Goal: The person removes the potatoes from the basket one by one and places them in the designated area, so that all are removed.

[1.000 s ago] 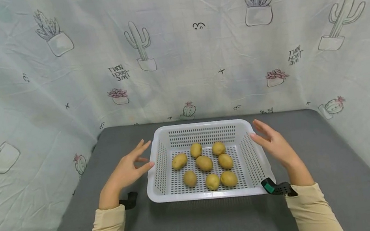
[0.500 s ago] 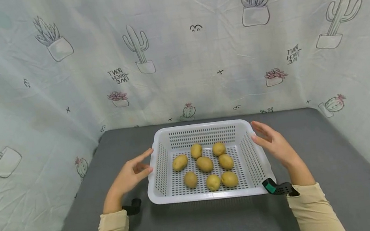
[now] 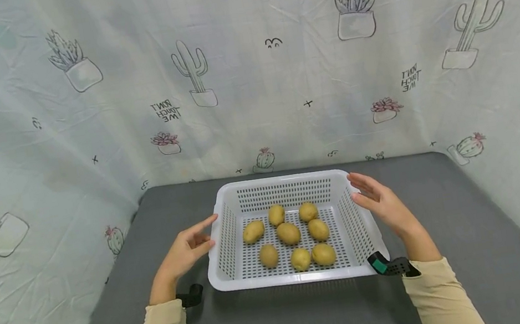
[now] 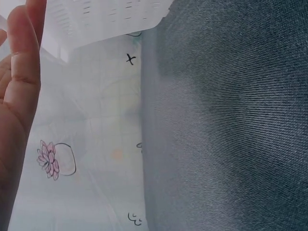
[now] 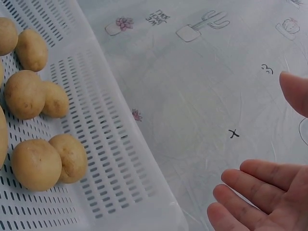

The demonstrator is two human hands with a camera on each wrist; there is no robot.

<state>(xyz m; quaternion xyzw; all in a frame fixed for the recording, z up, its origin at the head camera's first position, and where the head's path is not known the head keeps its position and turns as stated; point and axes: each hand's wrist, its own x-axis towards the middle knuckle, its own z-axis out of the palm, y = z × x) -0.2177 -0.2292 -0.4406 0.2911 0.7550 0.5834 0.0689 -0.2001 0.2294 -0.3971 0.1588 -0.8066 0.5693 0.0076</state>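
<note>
A white plastic basket [image 3: 302, 276] with slotted walls holds several yellow potatoes [image 3: 288, 233], spread over its floor. At the basket's left rim is my left hand [image 3: 179, 258], thumb and forefinger extended with fingertips right at the edge. The left wrist view shows part of that hand [image 4: 21, 91] below the basket wall [image 4: 110, 19]. My right hand [image 3: 389, 209] is beside the right rim, fingers extended and thumb spread. In the right wrist view, a gap separates the right hand [image 5: 262, 197] from the basket wall [image 5: 139, 159]. Neither hand grips anything.
The basket is on a dark grey tabletop [image 3: 284, 321]. Behind and at both sides hangs a pale curtain [image 3: 237, 76] printed with cacti. Black straps with camera mounts sit at both wrists, the right one [image 3: 390, 264] overlapping the basket's front right corner in the head view.
My left hand has moved right, bringing its fingertips to the basket's rim. My right hand has shifted slightly left toward the opposite rim. The potatoes keep their places.
</note>
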